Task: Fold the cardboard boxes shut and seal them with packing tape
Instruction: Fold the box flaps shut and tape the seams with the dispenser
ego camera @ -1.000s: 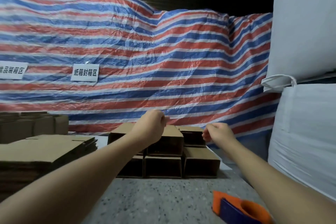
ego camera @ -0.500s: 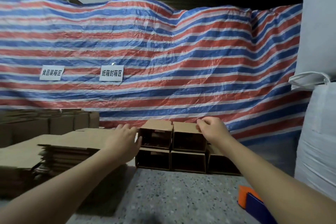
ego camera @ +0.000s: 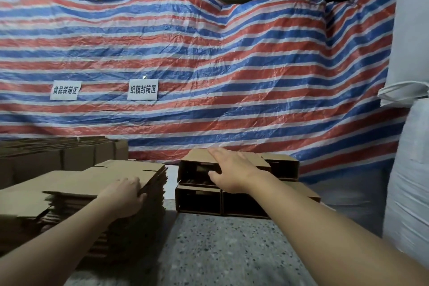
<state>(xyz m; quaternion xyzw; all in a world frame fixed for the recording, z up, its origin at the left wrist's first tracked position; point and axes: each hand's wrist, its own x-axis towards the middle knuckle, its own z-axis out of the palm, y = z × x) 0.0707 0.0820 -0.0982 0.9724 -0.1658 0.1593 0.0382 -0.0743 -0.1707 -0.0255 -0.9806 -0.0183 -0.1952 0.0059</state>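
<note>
Tarp (ego camera: 209, 72): red, white and blue striped sheet hanging behind the stack of formed boxes; two white paper labels pinned on it.
White sacks (ego camera: 408, 169): piled right of the formed boxes.
Bench (ego camera: 220, 253): speckled grey surface carrying the cartons.
Flat carton stack (ego camera: 99, 183): unfolded cardboard sheets just left of the formed boxes.
Formed boxes (ego camera: 199, 199): open-ended cartons in two layers at the far side of the bench, openings facing the camera.
Top box (ego camera: 197, 165): upper left of the formed boxes.
Right hand (ego camera: 232, 172): fingers spread flat on the top box, thumb down over its open front.
Left hand (ego camera: 125, 195): curled over the near edge of the flat carton stack, gripping the top sheets.
</note>
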